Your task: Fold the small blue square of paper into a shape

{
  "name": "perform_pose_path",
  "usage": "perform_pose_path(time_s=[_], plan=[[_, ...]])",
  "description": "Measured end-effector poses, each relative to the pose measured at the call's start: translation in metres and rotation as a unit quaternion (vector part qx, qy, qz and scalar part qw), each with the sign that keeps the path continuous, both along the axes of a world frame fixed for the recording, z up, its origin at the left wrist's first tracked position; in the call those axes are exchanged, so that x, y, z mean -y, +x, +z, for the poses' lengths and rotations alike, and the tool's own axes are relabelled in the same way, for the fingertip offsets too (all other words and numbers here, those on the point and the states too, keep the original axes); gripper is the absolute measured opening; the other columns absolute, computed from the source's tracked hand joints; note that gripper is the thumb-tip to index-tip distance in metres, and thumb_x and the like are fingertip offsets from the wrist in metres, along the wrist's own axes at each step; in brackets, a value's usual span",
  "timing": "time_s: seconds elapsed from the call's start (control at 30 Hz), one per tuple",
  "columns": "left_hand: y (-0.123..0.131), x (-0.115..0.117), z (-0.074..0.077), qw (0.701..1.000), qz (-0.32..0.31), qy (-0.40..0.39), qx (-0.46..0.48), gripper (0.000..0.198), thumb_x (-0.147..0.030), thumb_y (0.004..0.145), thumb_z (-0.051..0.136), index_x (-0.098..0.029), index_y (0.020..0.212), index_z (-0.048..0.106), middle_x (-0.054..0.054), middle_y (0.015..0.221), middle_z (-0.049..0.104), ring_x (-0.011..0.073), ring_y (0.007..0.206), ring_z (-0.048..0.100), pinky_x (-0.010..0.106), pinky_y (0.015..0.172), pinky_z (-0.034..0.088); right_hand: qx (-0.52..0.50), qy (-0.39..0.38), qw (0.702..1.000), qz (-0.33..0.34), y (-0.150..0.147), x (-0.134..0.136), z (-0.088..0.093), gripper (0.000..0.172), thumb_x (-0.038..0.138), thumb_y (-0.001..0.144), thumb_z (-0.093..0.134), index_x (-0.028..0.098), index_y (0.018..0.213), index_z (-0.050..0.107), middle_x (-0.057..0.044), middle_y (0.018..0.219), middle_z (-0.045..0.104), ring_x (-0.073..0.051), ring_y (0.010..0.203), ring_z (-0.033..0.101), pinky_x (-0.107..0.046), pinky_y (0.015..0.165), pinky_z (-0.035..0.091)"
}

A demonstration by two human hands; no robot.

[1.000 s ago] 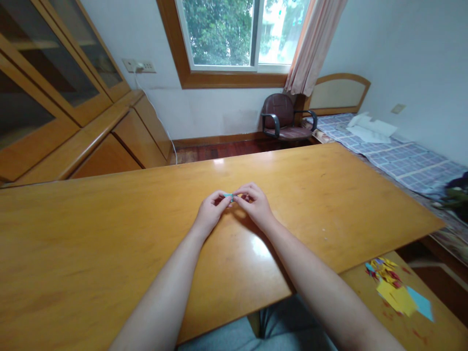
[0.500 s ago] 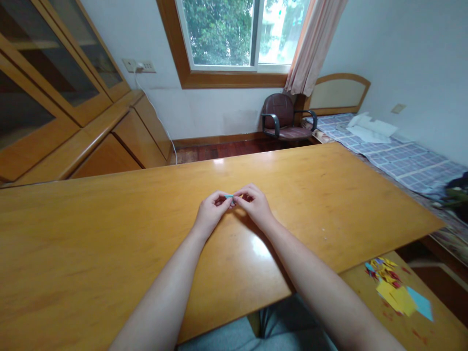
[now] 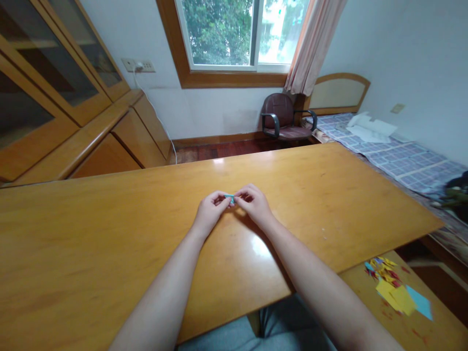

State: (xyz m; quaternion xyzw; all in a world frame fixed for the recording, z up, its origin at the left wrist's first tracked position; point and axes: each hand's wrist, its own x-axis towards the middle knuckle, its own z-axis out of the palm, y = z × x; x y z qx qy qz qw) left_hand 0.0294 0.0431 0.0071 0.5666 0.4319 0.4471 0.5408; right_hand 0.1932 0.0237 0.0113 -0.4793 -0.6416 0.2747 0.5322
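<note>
A small piece of folded blue paper (image 3: 229, 197) is held between my two hands, just above the middle of the wooden table (image 3: 109, 234). My left hand (image 3: 213, 208) pinches its left side between thumb and fingers. From the other side, my right hand (image 3: 254, 204) grips the paper's right end with thumb and forefinger. Most of the paper is hidden behind my fingertips, so its exact shape cannot be made out.
On a lower surface at the right lie yellow paper sheets (image 3: 397, 297), a blue sheet (image 3: 420, 302) and a pile of small folded paper pieces (image 3: 383, 269). Beyond the table stand a brown armchair (image 3: 283, 117), a bed (image 3: 405, 161) and a wooden cabinet (image 3: 139, 131).
Slightly more of the blue paper shows between my fingertips now. Both hands stay in nearly the same place.
</note>
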Motion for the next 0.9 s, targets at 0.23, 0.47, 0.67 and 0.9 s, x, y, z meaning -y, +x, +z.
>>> perform_pose_path(time_s=[0.23, 0.47, 0.67, 0.9], plan=[[-0.0014, -0.0015, 0.0006, 0.998, -0.028, -0.05, 0.011, 0.029, -0.04, 0.071, 0.072, -0.013, 0.079, 0.069, 0.006, 0.072, 0.072, 0.0166, 0.069, 0.066, 0.028, 0.071, 0.051, 0.023, 0.022, 1.0, -0.002, 0.0007, 0.0009, -0.0022, 0.002, 0.018, 0.078, 0.065, 0.018, 0.077, 0.067, -0.002, 0.08, 0.06, -0.011, 0.067, 0.056, -0.023, 0.059, 0.046], [-0.0008, 0.001, 0.0062, 0.998, -0.026, -0.064, 0.013, 0.027, -0.039, 0.069, 0.072, -0.014, 0.076, 0.069, 0.005, 0.069, 0.072, 0.0167, 0.066, 0.066, 0.028, 0.069, 0.052, 0.038, 0.044, 0.998, -0.005, 0.0001, 0.0021, -0.003, 0.003, 0.018, 0.079, 0.066, 0.018, 0.078, 0.068, -0.002, 0.079, 0.059, -0.011, 0.064, 0.054, -0.023, 0.058, 0.046], [-0.0005, 0.0015, 0.0088, 0.996, -0.034, -0.077, 0.02, 0.023, -0.037, 0.071, 0.068, -0.014, 0.075, 0.07, 0.005, 0.069, 0.071, 0.0166, 0.066, 0.066, 0.027, 0.067, 0.051, 0.076, 0.071, 0.995, 0.001, 0.002, 0.0036, -0.0048, 0.007, 0.02, 0.083, 0.063, 0.019, 0.082, 0.069, -0.002, 0.08, 0.059, -0.011, 0.066, 0.056, -0.024, 0.059, 0.047], [-0.0006, 0.0018, 0.0095, 0.994, -0.038, -0.095, 0.041, 0.023, -0.037, 0.071, 0.068, -0.014, 0.074, 0.069, 0.005, 0.069, 0.071, 0.0157, 0.065, 0.065, 0.026, 0.065, 0.05, 0.132, 0.101, 0.986, -0.007, 0.0045, 0.0054, -0.0047, 0.009, 0.022, 0.085, 0.061, 0.02, 0.086, 0.07, -0.003, 0.082, 0.06, -0.012, 0.069, 0.056, -0.024, 0.063, 0.048]])
